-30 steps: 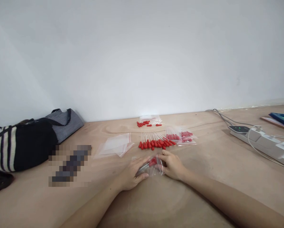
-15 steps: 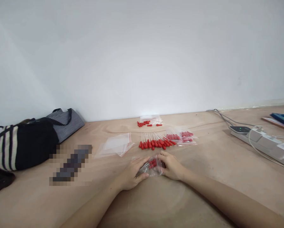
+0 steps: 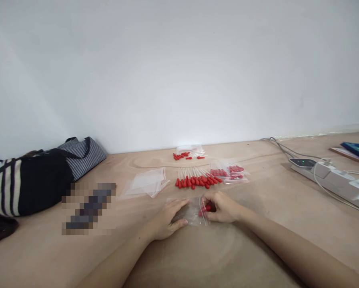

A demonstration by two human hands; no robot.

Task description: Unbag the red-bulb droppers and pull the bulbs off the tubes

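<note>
A clear zip-lock bag (image 3: 193, 215) lies on the table between my hands. My left hand (image 3: 166, 220) holds its left side, fingers along the far edge and thumb along the near one. At the red-lined mouth of the bag, the fingers of my right hand (image 3: 223, 207) are closed around some red dropper bulbs (image 3: 208, 208); the fingers partly hide them, and I cannot tell how many there are. Just beyond my hands, several droppers (image 3: 194, 181) with red bulbs and thin pale stems lie fanned out, bulbs towards me.
Flat zip-lock bags (image 3: 146, 182) lie left of the droppers; filled bags (image 3: 235, 173) lie right. Loose red bulbs (image 3: 181, 155) and thin tubes (image 3: 199, 153) are near the wall. A black bag (image 3: 44, 182) stands left, a power strip (image 3: 332, 180) right.
My right hand has moved slightly right, and the red bulbs have shifted from the bag's middle to its mouth, within my fingers. My left hand stays in place.
</note>
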